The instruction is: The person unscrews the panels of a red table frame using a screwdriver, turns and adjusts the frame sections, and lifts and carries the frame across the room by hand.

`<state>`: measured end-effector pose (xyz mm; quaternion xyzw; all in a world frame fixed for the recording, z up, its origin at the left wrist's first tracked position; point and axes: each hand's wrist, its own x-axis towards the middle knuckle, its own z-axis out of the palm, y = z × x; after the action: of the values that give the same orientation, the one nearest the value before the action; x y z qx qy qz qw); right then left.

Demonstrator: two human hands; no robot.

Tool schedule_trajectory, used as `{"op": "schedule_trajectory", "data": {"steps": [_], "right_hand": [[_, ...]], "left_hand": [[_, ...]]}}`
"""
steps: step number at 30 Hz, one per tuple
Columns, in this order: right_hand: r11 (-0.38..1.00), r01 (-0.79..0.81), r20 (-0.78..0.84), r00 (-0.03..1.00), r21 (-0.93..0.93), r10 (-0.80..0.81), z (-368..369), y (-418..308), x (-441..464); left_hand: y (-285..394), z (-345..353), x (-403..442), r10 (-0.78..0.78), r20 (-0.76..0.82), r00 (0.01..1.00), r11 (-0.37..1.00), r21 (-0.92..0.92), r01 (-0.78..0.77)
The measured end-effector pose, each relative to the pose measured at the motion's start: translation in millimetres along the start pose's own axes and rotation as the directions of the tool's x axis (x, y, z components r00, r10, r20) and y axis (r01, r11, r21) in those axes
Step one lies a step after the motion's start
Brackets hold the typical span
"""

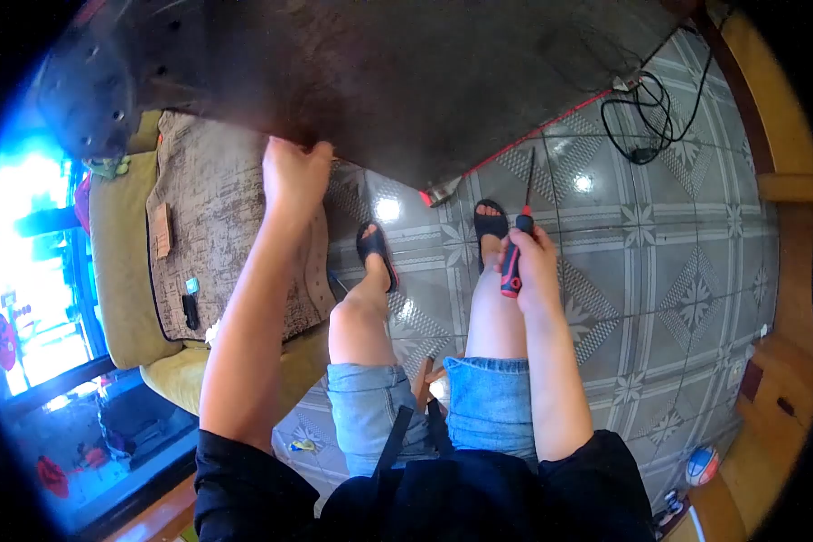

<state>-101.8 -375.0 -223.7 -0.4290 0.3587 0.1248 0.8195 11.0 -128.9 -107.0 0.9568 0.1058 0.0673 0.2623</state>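
Note:
A large dark panel-like object (379, 81) with a thin red edge fills the top of the head view. My left hand (296, 176) is closed at its lower edge; the fingertips are hidden behind or under that edge. In my right hand (537, 268) is a screwdriver (512, 268) with a black and red handle. Its thin shaft points away from me, and the tip is apart from the dark panel. A metallic and red corner piece (441, 192) sits at the panel's near corner.
A sofa (122, 271) with a patterned cover stands on the left, with a black remote-like object (190, 311) on it. A coiled black cable (643, 149) lies on the tiled floor (605, 226) at the right. Wooden furniture (790, 271) lines the right side, near a ball (701, 466).

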Motion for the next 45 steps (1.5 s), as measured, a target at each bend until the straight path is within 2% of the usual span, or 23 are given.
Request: {"op": "schedule_trajectory", "data": {"steps": [3,5,7,8,10,11,13,15,17,18,20,21,23,26,30,32,33,35,36,39,41,43,45], "right_hand": [[0.999,0.034,-0.052,0.998,-0.014,-0.034,2,7,-2],[0.989,0.141,0.005,0.99,-0.038,-0.141,0,11,1],[0.985,0.172,-0.003,0.985,-0.023,-0.172,0,16,3],[0.971,0.205,-0.022,0.978,-0.12,-0.209,-2,21,7],[0.938,0.198,-0.066,0.972,-0.286,-0.225,1,20,4],[0.939,0.196,-0.07,0.972,-0.282,-0.224,-2,27,6],[0.746,0.392,-0.03,0.876,-0.538,-0.482,-5,40,13],[0.743,0.397,-0.015,0.878,-0.539,-0.479,-7,41,13],[0.687,0.438,0.008,0.846,-0.579,-0.533,-10,44,15],[0.689,0.436,0.005,0.847,-0.579,-0.532,-11,43,15],[0.73,0.402,-0.032,0.865,-0.552,-0.501,-12,42,15],[0.73,0.401,-0.034,0.865,-0.553,-0.5,-11,37,12],[0.689,0.371,-0.04,0.865,-0.622,-0.501,-9,26,6],[0.723,0.333,-0.06,0.887,-0.605,-0.458,-6,19,0],[0.667,0.379,-0.04,0.852,-0.641,-0.522,-1,21,3],[0.68,0.352,-0.051,0.866,-0.643,-0.497,6,17,-2],[0.673,0.362,-0.04,0.864,-0.645,-0.503,7,18,-1],[0.584,0.372,-0.016,0.834,-0.722,-0.551,6,23,2],[0.576,0.378,-0.007,0.832,-0.724,-0.554,8,24,1],[0.56,0.379,0.008,0.833,-0.737,-0.553,12,28,-1],[0.49,0.421,0.061,0.802,-0.764,-0.594,14,33,0],[0.494,0.392,0.069,0.832,-0.776,-0.551,22,31,-5],[0.495,0.366,0.08,0.858,-0.788,-0.507,29,31,-8]], "left_hand": [[-2,2,0,0.09,0.001,0.996,0.992,-0.091,-0.089],[2,1,-1,0.096,-0.031,0.995,0.994,-0.058,-0.098],[8,-4,-1,-0.108,0.105,0.989,0.994,0.004,0.108],[3,1,-1,0.053,-0.004,0.999,0.996,-0.076,-0.053],[3,1,-4,0.078,-0.016,0.997,0.993,-0.09,-0.08],[2,1,-4,0.098,-0.034,0.995,0.989,-0.106,-0.102],[-15,1,4,0.069,-0.008,0.998,0.993,-0.099,-0.069],[-19,2,6,0.037,0.017,0.999,0.995,-0.092,-0.035],[-8,-1,2,0.115,-0.035,0.993,0.992,-0.047,-0.117],[-9,-1,4,0.116,-0.032,0.993,0.992,-0.046,-0.118],[-14,-5,8,-0.066,0.083,0.994,0.998,0.012,0.065],[-16,-4,8,-0.066,0.085,0.994,0.998,0.012,0.066],[-20,0,8,0.121,-0.014,0.992,0.986,-0.117,-0.122],[-14,3,5,0.198,-0.078,0.977,0.958,-0.198,-0.209],[-5,-2,3,0.08,-0.013,0.997,0.982,-0.169,-0.082],[5,-8,-1,0.005,0.072,0.997,0.998,-0.056,-0.001],[1,-8,1,0.002,0.061,0.998,0.998,-0.061,0.002],[-11,-4,7,0.15,0.049,0.987,0.989,0.0,-0.151],[-7,-8,5,0.108,0.102,0.989,0.994,-0.02,-0.106],[-20,-4,8,0.09,0.106,0.99,0.995,-0.047,-0.086],[-33,3,10,0.089,0.111,0.99,0.992,-0.103,-0.078],[-38,8,11,0.193,0.043,0.98,0.935,-0.312,-0.17],[-37,6,15,0.222,0.062,0.973,0.918,-0.35,-0.187]]}}
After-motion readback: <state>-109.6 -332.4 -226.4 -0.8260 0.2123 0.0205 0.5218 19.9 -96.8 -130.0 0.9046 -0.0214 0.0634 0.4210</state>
